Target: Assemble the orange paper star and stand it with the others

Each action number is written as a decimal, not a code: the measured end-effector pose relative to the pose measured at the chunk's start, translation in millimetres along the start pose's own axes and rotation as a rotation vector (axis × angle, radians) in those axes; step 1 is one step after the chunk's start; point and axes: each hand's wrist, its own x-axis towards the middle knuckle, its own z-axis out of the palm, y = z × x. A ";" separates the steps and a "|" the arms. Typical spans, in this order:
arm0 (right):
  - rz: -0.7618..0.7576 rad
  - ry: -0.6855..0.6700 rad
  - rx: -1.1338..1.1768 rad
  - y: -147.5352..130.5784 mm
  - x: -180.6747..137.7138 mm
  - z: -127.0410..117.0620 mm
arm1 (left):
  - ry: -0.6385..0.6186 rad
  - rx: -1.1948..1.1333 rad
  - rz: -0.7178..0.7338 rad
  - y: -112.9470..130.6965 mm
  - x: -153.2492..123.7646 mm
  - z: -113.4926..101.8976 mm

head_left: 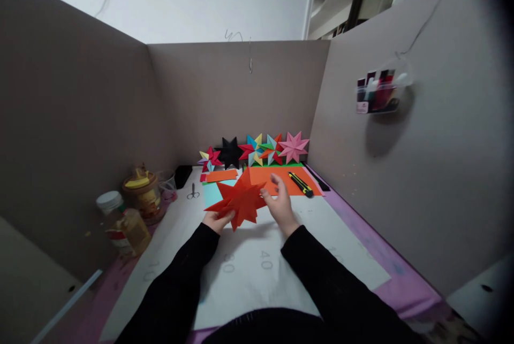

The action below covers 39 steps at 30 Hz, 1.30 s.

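An orange paper star (241, 199) is held up above the white sheet (321, 237) in the middle of the desk. My left hand (217, 221) grips its lower left points from below, fingers closed on the paper. My right hand (280, 204) is at the star's right side, thumb and fingers curled against its edge. A row of finished paper stars stands against the back wall: a red and yellow one (210, 158), a black one (230, 152), two multicoloured ones (265, 150) and a pink one (294, 146).
Orange paper sheets (293, 186) and a blue sheet (212, 193) lie behind the star. A yellow utility knife (301, 184) rests on the orange sheet. Small scissors (193, 192) lie at the left. Jars and a bottle (132, 210) crowd the left edge. Cardboard walls enclose the desk.
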 end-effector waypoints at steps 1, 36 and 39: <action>-0.138 0.083 -0.108 -3.9 -2.1 0.1 | 0.033 0.046 0.050 1.0 -1.2 1.1; -0.510 -0.169 -0.317 -17.8 -22.4 12.5 | 0.024 0.010 0.081 -8.1 3.0 4.9; -0.450 -0.145 -0.262 -19.2 -22.3 12.9 | 0.023 0.003 0.093 -7.6 3.5 3.8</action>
